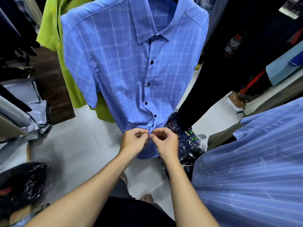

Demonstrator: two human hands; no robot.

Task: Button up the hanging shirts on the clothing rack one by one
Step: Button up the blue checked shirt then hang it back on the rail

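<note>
Both hands meet at the lower front placket of the blue checked shirt (124, 66). Left hand (133, 142): fingers curled, thumb and forefinger pinching the placket edge near the hem. Right hand (165, 142): fingers curled likewise, pinching the facing edge; the fingertips of the two grips touch at the fabric. Whether a button sits between them cannot be told, as the fingers cover the spot.

Directly above the grip: placket bunched slightly, then four dark buttons (155, 116) in a line running up the front, all fastened. Collar at the top, shirt hanging, hanger hidden. Hem hangs just below the hands, behind the wrists.

Up and left of the grip: lime green garment (52, 30) hanging behind the checked shirt, partly covered by it. Up and right: dark garment (218, 71) hanging, with a tag near its top. Right of the grip, close to the camera: blue striped shirt (255, 169) filling the lower right.

Just right of the grip and below it: dark folded clothes in clear plastic wrap (188, 141) on the floor. Far lower left: another dark wrapped bundle (23, 181). Pale tiled floor (73, 145) beneath the hands.
</note>
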